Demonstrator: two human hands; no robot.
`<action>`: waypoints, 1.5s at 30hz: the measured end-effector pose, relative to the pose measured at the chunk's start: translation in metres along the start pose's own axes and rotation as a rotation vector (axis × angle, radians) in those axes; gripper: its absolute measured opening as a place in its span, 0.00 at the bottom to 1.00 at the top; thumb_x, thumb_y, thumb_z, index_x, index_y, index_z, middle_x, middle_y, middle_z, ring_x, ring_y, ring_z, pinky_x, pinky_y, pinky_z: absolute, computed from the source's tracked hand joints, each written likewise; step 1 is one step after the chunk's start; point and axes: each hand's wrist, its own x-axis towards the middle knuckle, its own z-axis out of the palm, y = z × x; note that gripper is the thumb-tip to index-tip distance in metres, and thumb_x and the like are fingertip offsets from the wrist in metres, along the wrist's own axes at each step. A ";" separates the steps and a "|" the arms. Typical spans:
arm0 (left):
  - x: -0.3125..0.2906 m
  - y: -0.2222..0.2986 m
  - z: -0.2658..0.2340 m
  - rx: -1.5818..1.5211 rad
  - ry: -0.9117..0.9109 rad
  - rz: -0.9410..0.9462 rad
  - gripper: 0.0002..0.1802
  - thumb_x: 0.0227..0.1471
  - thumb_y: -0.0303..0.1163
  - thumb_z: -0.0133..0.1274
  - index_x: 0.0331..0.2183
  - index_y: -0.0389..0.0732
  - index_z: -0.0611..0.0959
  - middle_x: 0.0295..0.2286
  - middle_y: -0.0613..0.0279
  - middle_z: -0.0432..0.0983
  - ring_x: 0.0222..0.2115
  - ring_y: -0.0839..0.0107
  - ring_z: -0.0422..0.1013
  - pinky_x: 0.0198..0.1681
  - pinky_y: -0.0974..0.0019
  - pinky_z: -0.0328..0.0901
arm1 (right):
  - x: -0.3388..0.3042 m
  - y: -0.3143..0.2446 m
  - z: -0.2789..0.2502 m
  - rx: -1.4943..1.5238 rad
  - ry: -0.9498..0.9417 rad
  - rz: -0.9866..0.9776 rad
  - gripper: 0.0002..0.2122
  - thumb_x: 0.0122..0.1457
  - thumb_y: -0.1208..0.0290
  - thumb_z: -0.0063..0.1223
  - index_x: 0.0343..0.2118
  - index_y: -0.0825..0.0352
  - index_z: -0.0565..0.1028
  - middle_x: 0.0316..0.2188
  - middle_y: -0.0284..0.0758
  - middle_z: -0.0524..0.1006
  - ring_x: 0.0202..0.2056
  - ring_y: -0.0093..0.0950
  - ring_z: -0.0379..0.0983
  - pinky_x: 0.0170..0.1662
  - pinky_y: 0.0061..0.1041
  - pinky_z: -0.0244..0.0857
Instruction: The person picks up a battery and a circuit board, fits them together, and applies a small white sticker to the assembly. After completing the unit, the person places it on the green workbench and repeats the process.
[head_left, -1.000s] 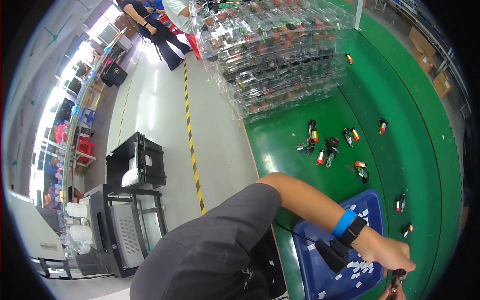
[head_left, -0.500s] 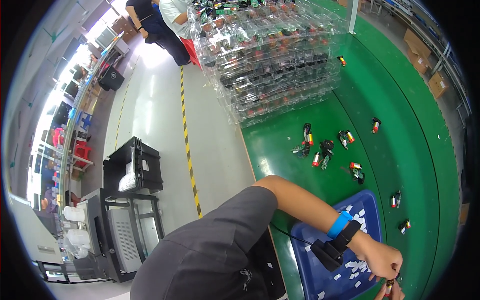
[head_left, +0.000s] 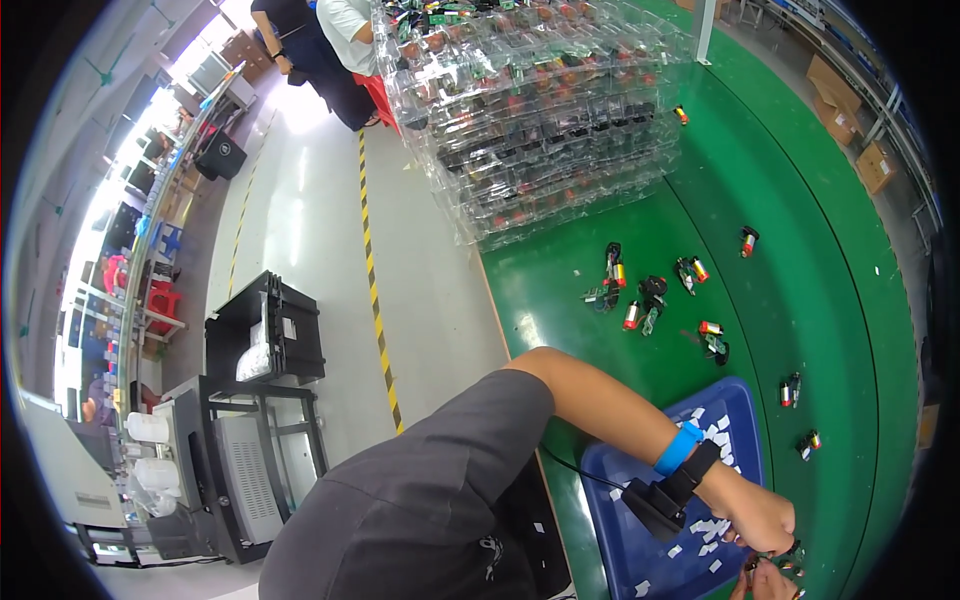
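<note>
My left arm reaches across to the lower right, in a dark grey sleeve, with a blue band and a black strap at the wrist. My left hand (head_left: 757,517) is closed, fingers curled down at a small circuit-board assembly (head_left: 789,563) by the blue tray's right edge. My right hand (head_left: 768,581) comes in at the bottom edge, closed round the same piece from below. Fingers cover most of it; dark and green bits show. Under my left forearm lies the blue tray (head_left: 622,560), with many small white paper pieces (head_left: 711,531) scattered in it.
Several similar assemblies with red-and-gold cylinders (head_left: 631,315) lie on the green work surface (head_left: 560,300). Stacked clear plastic trays (head_left: 540,130) full of parts stand at the far end. A black crate (head_left: 300,340) is on the left. Two people (head_left: 310,50) are at the back.
My hands have shifted slightly at the piece, and its red-gold cylinder, visible between the fingers before, is now mostly hidden. The right hand has moved a little left.
</note>
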 end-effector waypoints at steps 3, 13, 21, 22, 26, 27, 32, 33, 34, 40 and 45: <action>-0.004 0.004 0.002 -0.052 0.046 -0.013 0.17 0.56 0.34 0.44 0.30 0.28 0.80 0.26 0.55 0.78 0.18 0.71 0.73 0.15 0.63 0.66 | -0.002 -0.001 -0.002 0.007 0.016 0.027 0.15 0.48 0.84 0.68 0.40 0.71 0.79 0.38 0.42 0.81 0.35 0.40 0.76 0.42 0.35 0.69; -0.007 0.009 0.005 -0.250 -0.103 0.138 0.17 0.57 0.32 0.47 0.33 0.24 0.80 0.28 0.49 0.77 0.23 0.66 0.74 0.18 0.64 0.72 | -0.012 0.006 -0.012 0.003 0.107 0.128 0.14 0.51 0.84 0.66 0.41 0.72 0.79 0.39 0.45 0.81 0.36 0.41 0.76 0.41 0.36 0.69; 0.000 -0.006 0.005 -0.055 -0.089 0.201 0.15 0.52 0.29 0.48 0.31 0.22 0.80 0.26 0.49 0.79 0.18 0.67 0.75 0.17 0.67 0.70 | -0.003 -0.001 -0.007 0.012 0.126 0.107 0.14 0.50 0.86 0.66 0.41 0.71 0.79 0.38 0.45 0.81 0.35 0.40 0.76 0.40 0.35 0.70; 0.001 -0.007 0.008 -0.012 -0.074 0.249 0.15 0.50 0.29 0.49 0.30 0.23 0.81 0.23 0.50 0.78 0.16 0.67 0.75 0.17 0.67 0.70 | -0.003 -0.004 -0.007 -0.010 0.124 0.122 0.15 0.50 0.86 0.66 0.41 0.71 0.80 0.38 0.45 0.81 0.35 0.40 0.76 0.39 0.34 0.70; 0.002 -0.008 0.007 0.041 -0.045 0.281 0.14 0.47 0.28 0.50 0.28 0.23 0.82 0.19 0.50 0.78 0.14 0.66 0.75 0.17 0.67 0.70 | -0.002 -0.004 -0.005 -0.068 0.129 0.139 0.16 0.48 0.87 0.67 0.41 0.71 0.80 0.37 0.45 0.81 0.34 0.38 0.76 0.38 0.33 0.70; 0.001 -0.006 0.007 0.046 -0.042 0.271 0.14 0.46 0.27 0.50 0.27 0.23 0.81 0.18 0.50 0.78 0.14 0.66 0.76 0.17 0.68 0.70 | -0.002 -0.002 -0.005 -0.085 0.140 0.130 0.16 0.47 0.87 0.68 0.41 0.71 0.80 0.37 0.44 0.82 0.34 0.38 0.76 0.38 0.32 0.70; -0.010 0.003 0.007 0.012 -0.033 0.213 0.13 0.47 0.27 0.51 0.27 0.24 0.82 0.19 0.51 0.78 0.14 0.67 0.76 0.17 0.67 0.70 | -0.003 -0.003 -0.004 -0.119 0.171 0.147 0.17 0.46 0.87 0.69 0.41 0.71 0.81 0.36 0.43 0.82 0.33 0.37 0.76 0.38 0.31 0.70; -0.003 -0.003 0.007 0.046 -0.056 0.254 0.13 0.48 0.28 0.51 0.27 0.25 0.82 0.19 0.51 0.78 0.14 0.67 0.76 0.17 0.67 0.70 | -0.003 -0.003 -0.005 -0.121 0.174 0.147 0.17 0.46 0.87 0.69 0.41 0.71 0.81 0.36 0.43 0.82 0.33 0.37 0.76 0.38 0.31 0.70; 0.003 -0.009 0.007 0.079 -0.079 0.294 0.13 0.49 0.28 0.52 0.27 0.25 0.82 0.19 0.51 0.78 0.14 0.67 0.76 0.17 0.67 0.70 | -0.002 -0.003 -0.005 -0.128 0.174 0.134 0.17 0.46 0.87 0.69 0.41 0.71 0.81 0.36 0.43 0.82 0.33 0.36 0.76 0.38 0.31 0.70; -0.001 -0.004 0.006 0.107 -0.085 0.329 0.14 0.51 0.31 0.57 0.29 0.26 0.82 0.20 0.51 0.79 0.16 0.68 0.76 0.16 0.67 0.69 | -0.001 -0.004 -0.008 -0.142 0.176 0.111 0.15 0.46 0.86 0.68 0.40 0.72 0.81 0.36 0.42 0.83 0.34 0.36 0.76 0.38 0.31 0.70; -0.003 0.000 0.004 0.078 -0.084 0.332 0.15 0.52 0.31 0.59 0.31 0.25 0.81 0.22 0.51 0.80 0.17 0.69 0.76 0.15 0.68 0.68 | 0.001 -0.003 -0.009 -0.144 0.152 0.109 0.15 0.47 0.85 0.68 0.40 0.72 0.81 0.37 0.42 0.83 0.35 0.37 0.76 0.39 0.32 0.70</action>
